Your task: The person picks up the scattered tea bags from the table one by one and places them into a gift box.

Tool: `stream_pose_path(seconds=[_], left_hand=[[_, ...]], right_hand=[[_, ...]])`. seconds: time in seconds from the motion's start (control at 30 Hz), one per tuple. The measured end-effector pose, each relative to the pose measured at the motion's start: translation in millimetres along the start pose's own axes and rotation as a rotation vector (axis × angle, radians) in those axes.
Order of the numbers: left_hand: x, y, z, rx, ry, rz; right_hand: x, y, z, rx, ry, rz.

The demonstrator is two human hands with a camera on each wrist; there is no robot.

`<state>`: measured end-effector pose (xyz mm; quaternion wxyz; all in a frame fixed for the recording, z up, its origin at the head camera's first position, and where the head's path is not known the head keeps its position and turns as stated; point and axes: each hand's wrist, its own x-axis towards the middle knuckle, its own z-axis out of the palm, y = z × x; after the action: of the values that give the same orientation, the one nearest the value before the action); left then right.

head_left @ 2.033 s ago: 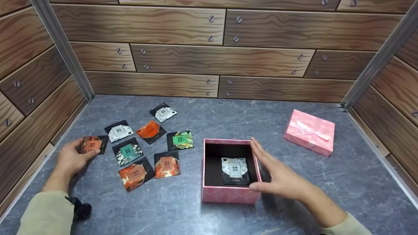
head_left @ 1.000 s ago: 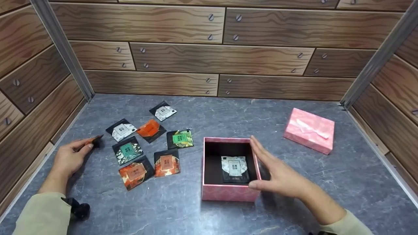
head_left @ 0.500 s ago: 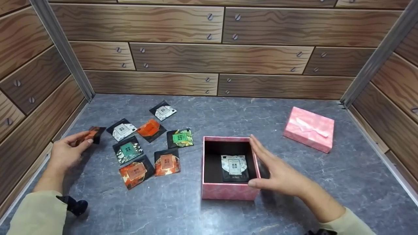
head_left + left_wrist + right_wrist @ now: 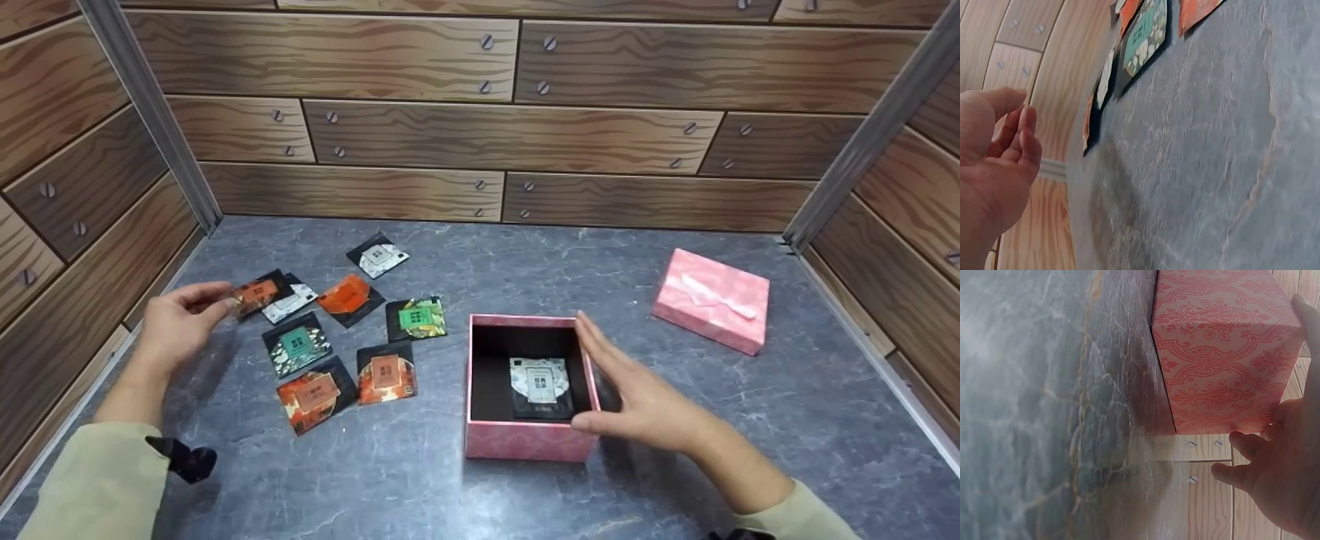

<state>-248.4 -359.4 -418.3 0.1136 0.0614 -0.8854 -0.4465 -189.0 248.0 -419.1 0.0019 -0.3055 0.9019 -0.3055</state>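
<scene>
Spreading under everything, a grey marbled surface (image 4: 405, 487) runs back to a wall of printed wood planks (image 4: 420, 67), with metal posts (image 4: 154, 120) at 10 and 2 o'clock in the head view. An open pink box (image 4: 529, 442), patterned outside and dark inside, stands upright; it holds one white-and-black sachet (image 4: 540, 386), lying flat toward its 3 o'clock wall. The pink lid (image 4: 709, 300), topped with a bow, lies well apart at the box's 2 o'clock.

Counted: one box, one lid, nine sachets. Eight are outside, between the box's 9 and 11 o'clock: four orange, two white, one green, one teal. The leftmost orange sachet (image 4: 255, 292), at the box's 10 o'clock, overlaps a white sachet (image 4: 292, 300) in the head view.

The left hand (image 4: 176, 330) is just beside that orange sachet, at its 8 o'clock, fingers loosely curled around nothing. The right hand (image 4: 645, 409) touches the box's 3 o'clock side, thumb and fingers spread apart.
</scene>
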Motion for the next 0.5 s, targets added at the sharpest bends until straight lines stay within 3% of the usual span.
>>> stream_pose_path(seconds=[0.17,0.5], left_hand=[[6.1,-2.8,9.5,0.032,0.044,-0.015],[19.2,-21.3,25.0,-0.001,0.038,-0.125]], right_hand=[[-1,0,0.8,0.001,-0.004,0.025],[-1,0,-0.5,0.003,-0.001,0.018]])
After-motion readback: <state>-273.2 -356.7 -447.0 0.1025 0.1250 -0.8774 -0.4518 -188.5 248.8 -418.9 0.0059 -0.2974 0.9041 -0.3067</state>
